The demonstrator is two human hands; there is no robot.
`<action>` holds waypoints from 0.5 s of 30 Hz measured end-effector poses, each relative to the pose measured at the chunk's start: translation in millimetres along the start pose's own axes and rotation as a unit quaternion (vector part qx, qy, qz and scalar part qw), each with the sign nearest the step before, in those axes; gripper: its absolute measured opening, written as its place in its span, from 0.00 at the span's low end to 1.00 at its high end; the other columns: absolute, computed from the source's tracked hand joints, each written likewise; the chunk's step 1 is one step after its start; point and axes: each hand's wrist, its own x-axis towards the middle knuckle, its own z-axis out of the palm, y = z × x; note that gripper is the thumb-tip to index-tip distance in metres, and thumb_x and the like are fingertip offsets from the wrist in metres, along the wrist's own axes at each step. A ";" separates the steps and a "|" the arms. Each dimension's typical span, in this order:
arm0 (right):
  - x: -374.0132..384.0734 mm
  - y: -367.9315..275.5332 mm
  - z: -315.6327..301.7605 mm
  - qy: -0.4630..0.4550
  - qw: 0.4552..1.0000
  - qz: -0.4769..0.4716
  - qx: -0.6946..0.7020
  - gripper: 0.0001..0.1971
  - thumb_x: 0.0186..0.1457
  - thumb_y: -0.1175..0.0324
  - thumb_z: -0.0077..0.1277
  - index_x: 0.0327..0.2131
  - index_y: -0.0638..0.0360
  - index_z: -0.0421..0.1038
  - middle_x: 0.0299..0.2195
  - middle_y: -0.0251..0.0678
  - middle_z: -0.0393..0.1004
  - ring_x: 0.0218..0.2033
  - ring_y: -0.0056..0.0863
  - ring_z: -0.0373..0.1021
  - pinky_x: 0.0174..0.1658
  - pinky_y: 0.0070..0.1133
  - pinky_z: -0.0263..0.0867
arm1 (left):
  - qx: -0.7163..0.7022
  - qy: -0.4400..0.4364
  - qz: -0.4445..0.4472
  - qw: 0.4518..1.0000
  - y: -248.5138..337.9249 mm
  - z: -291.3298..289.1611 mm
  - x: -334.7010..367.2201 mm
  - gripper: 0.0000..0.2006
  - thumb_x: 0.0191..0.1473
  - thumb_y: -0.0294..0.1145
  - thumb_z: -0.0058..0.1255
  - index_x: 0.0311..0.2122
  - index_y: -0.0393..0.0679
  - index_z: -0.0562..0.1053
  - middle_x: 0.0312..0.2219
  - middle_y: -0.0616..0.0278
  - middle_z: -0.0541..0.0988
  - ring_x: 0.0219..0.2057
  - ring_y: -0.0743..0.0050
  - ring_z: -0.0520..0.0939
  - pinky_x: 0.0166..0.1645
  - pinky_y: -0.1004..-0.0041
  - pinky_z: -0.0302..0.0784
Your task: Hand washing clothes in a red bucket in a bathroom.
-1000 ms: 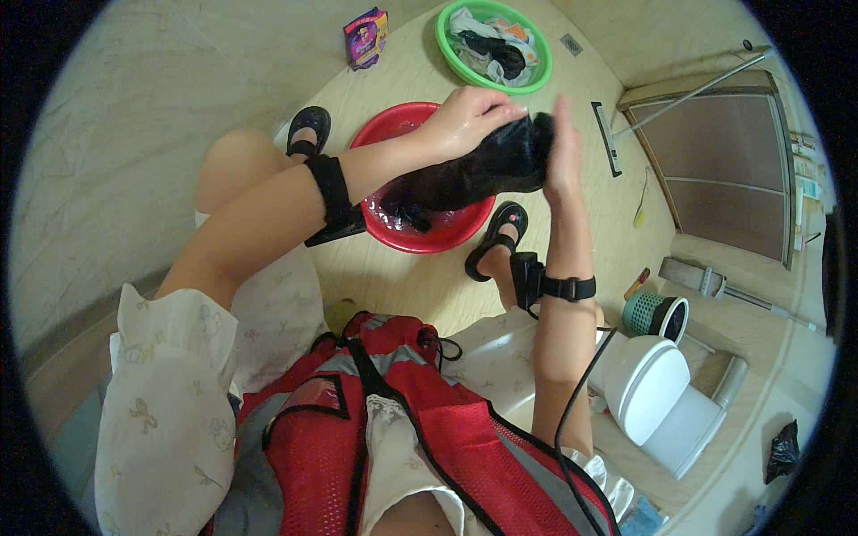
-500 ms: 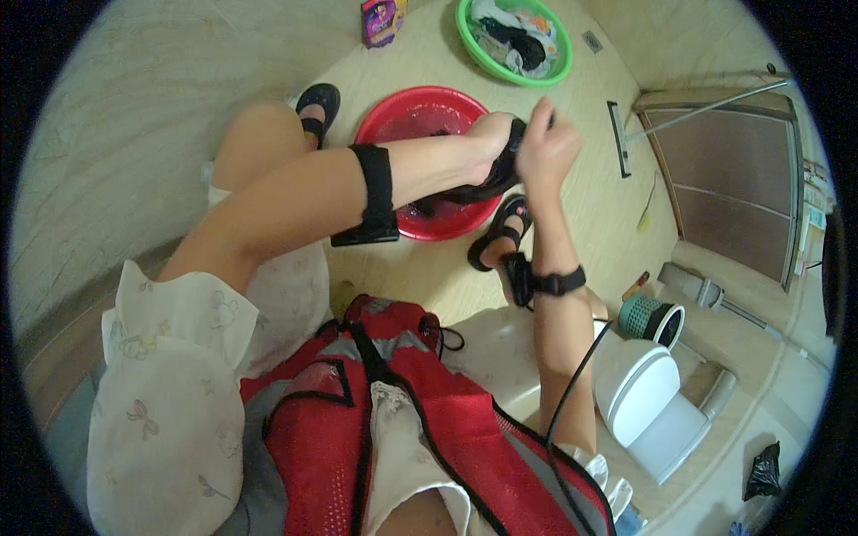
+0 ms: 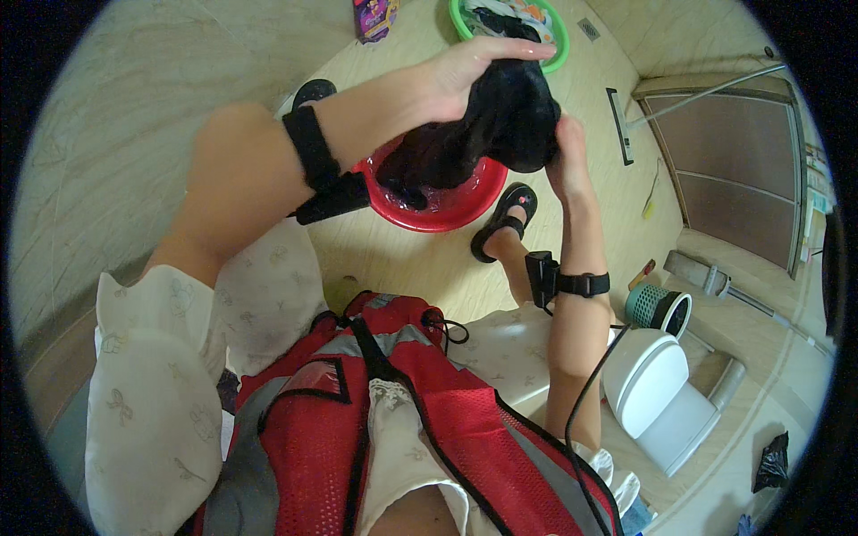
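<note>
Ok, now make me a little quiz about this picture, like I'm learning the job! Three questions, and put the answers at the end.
1. What colour is the basin partly hidden behind the black cloth?
2. True or false: only the right hand touches the black cloth.
3. What is in the green basin?
A) shoes
B) fabric items
C) bottles

Key:
1. Red.
2. False; the left hand touches it too.
3. B.

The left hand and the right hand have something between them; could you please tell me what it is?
In the head view, a black cloth lies between the left hand and the right hand, its other end over the red basin.
</note>
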 end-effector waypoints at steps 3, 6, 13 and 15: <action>-10.5 -5.2 13.6 -0.108 0.993 0.014 -0.041 0.18 0.46 0.62 0.57 0.36 0.66 0.71 0.31 0.32 0.75 0.32 0.20 0.69 0.39 0.19 0.65 | 0.017 0.000 0.070 0.997 6.6 -7.1 -2.7 0.16 0.42 0.33 0.59 0.38 0.41 0.72 0.30 0.62 0.77 0.33 0.70 0.77 0.41 0.70 0.73; -14.1 -6.3 32.4 -0.139 0.981 0.083 -0.104 0.24 0.39 0.73 0.62 0.42 0.66 0.68 0.36 0.35 0.74 0.37 0.22 0.68 0.45 0.21 0.63 | -0.011 -0.001 0.036 0.999 14.2 2.6 -13.1 0.06 0.48 0.27 0.53 0.33 0.40 0.72 0.24 0.65 0.75 0.27 0.76 0.76 0.34 0.77 0.73; -4.0 5.4 39.2 -0.066 0.993 -0.059 -0.084 0.23 0.53 0.72 0.50 0.52 0.66 0.58 0.45 0.34 0.68 0.46 0.22 0.63 0.51 0.20 0.57 | 0.031 -0.038 0.123 0.991 31.2 4.8 -18.1 0.16 0.46 0.21 0.50 0.43 0.39 0.67 0.34 0.60 0.75 0.36 0.69 0.77 0.46 0.69 0.71; -2.7 -12.4 42.3 -0.033 0.997 -0.064 -0.037 0.21 0.53 0.71 0.50 0.50 0.65 0.60 0.43 0.33 0.69 0.44 0.21 0.64 0.50 0.20 0.58 | 0.118 -0.041 0.208 0.970 35.5 12.3 -20.6 0.13 0.47 0.23 0.49 0.41 0.40 0.69 0.31 0.61 0.76 0.36 0.71 0.76 0.45 0.71 0.71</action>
